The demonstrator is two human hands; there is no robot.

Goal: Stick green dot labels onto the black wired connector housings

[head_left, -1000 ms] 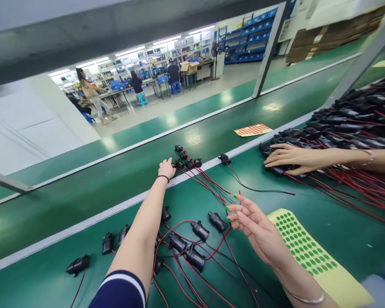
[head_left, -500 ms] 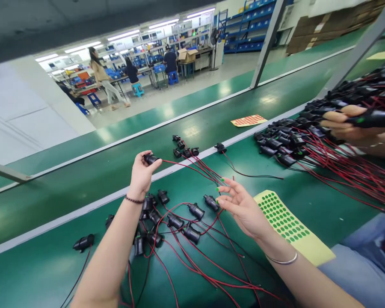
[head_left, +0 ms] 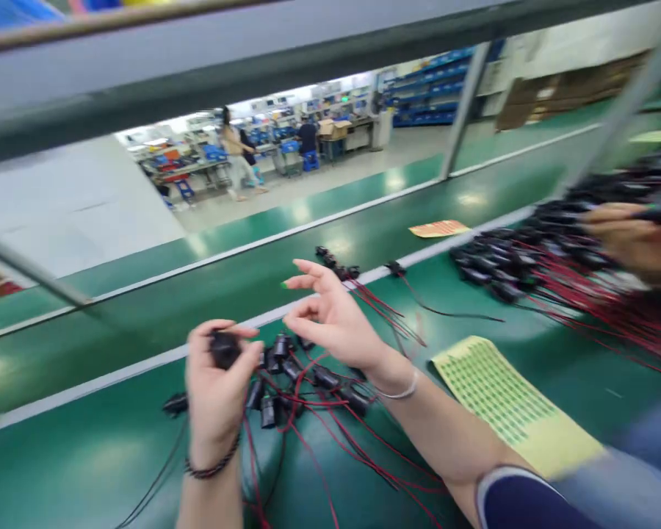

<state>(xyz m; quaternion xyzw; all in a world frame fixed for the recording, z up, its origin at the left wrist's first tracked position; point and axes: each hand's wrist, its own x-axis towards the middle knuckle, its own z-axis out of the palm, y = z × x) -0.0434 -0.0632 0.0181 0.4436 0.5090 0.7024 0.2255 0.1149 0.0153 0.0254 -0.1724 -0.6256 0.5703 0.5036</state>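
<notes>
My left hand (head_left: 220, 382) is closed around a black cylindrical socket (head_left: 224, 349), held above the green bench with its round end towards me. To the right of it, my right hand (head_left: 330, 316) hovers with fingers apart and nothing gripped. A small green dot sticker (head_left: 285, 285) clings to one of its fingertips. Below both hands lies a loose group of black wired sockets (head_left: 268, 411) with red and black leads. A yellow sheet of green dot stickers (head_left: 551, 433) rests on the bench beside my right forearm.
A large pile of wired sockets (head_left: 507, 264) lies at the right, where a co-worker's hand (head_left: 633, 242) holds a black part. Several sockets (head_left: 336, 266) sit past the pale rail, near an orange-red sticker sheet (head_left: 439, 228). A shelf beam (head_left: 253, 92) crosses overhead.
My left hand has come back nearer with the socket and turned it end-on. My right hand has moved left, closer to the left hand. The camera view has shifted and blurred.
</notes>
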